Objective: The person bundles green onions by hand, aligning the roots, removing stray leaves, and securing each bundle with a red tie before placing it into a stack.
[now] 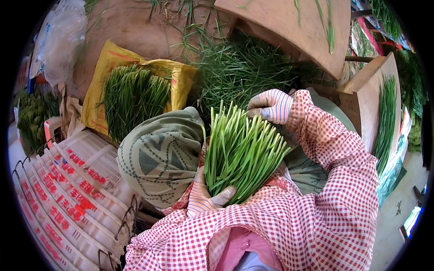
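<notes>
A thick bunch of garlic chives (239, 158) rests in my lap, pale cut ends pointing away from me and green leaves toward my body. My left hand (211, 198), in a striped work glove, is closed around the leaf end, its thumb lying across the leaves. At the far right of the bunch, my gloved right hand (271, 106) has its fingers curled together at the pale stalk ends. What lies between those fingertips is partly hidden.
Loose green leaves (248, 67) are heaped beyond my knees. At left stand a yellow bag (183, 86) of upright chives and white plastic crates (68, 194). A wooden board (289, 27) juts in at the far right; more chives (385, 117) lie on a wooden piece at right.
</notes>
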The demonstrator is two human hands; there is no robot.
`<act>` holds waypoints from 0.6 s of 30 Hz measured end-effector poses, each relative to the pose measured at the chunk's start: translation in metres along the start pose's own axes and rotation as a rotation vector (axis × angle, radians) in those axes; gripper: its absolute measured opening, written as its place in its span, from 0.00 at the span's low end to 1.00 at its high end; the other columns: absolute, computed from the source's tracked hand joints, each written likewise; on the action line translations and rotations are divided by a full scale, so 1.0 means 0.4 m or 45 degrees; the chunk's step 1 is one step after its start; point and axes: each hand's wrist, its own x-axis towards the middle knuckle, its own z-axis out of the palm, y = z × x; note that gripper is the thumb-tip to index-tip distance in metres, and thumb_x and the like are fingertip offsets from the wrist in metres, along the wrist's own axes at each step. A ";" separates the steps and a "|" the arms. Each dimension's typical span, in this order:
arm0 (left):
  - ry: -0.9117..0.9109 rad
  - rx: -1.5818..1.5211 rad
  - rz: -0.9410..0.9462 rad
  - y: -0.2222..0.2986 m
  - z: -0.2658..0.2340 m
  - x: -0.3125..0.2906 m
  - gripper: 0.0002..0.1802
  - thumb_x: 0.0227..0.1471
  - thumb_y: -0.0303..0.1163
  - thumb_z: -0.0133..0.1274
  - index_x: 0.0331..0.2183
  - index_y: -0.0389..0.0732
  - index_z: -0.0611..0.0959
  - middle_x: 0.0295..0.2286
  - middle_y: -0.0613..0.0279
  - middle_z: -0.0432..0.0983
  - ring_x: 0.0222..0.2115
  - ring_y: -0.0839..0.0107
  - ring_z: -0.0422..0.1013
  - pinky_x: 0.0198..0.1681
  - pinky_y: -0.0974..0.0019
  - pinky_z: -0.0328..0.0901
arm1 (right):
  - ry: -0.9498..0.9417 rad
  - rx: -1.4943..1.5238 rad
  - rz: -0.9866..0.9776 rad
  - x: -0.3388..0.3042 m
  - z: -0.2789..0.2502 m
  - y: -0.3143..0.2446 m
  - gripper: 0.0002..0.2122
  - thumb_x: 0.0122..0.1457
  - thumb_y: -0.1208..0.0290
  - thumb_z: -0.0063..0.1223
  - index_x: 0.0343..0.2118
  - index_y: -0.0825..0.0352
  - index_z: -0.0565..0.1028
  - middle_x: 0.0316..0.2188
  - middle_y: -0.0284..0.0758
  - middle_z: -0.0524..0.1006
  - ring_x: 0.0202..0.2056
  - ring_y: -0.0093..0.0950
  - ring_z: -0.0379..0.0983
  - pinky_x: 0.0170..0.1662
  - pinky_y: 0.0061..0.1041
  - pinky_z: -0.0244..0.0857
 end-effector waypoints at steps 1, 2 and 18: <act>-0.008 0.042 -0.001 -0.003 -0.009 0.003 0.40 0.39 0.23 0.65 0.53 0.41 0.63 0.47 0.55 0.69 0.48 0.63 0.66 0.53 0.56 0.61 | 0.006 0.068 0.024 -0.001 0.005 0.004 0.11 0.54 0.68 0.56 0.35 0.70 0.77 0.25 0.33 0.77 0.32 0.20 0.72 0.38 0.22 0.66; -0.016 0.084 -0.002 -0.008 -0.016 0.006 0.40 0.39 0.23 0.65 0.53 0.41 0.63 0.47 0.54 0.69 0.48 0.63 0.66 0.53 0.56 0.61 | 0.067 0.024 0.013 -0.001 0.004 0.011 0.11 0.53 0.67 0.56 0.35 0.69 0.77 0.27 0.35 0.78 0.33 0.21 0.73 0.39 0.24 0.67; -0.392 0.365 0.140 -0.021 -0.054 0.006 0.39 0.41 0.20 0.62 0.54 0.45 0.64 0.50 0.55 0.66 0.51 0.63 0.64 0.54 0.58 0.60 | -0.461 0.870 0.178 0.128 0.016 0.114 0.30 0.57 0.62 0.51 0.59 0.70 0.56 0.52 0.36 0.67 0.51 0.26 0.63 0.56 0.26 0.57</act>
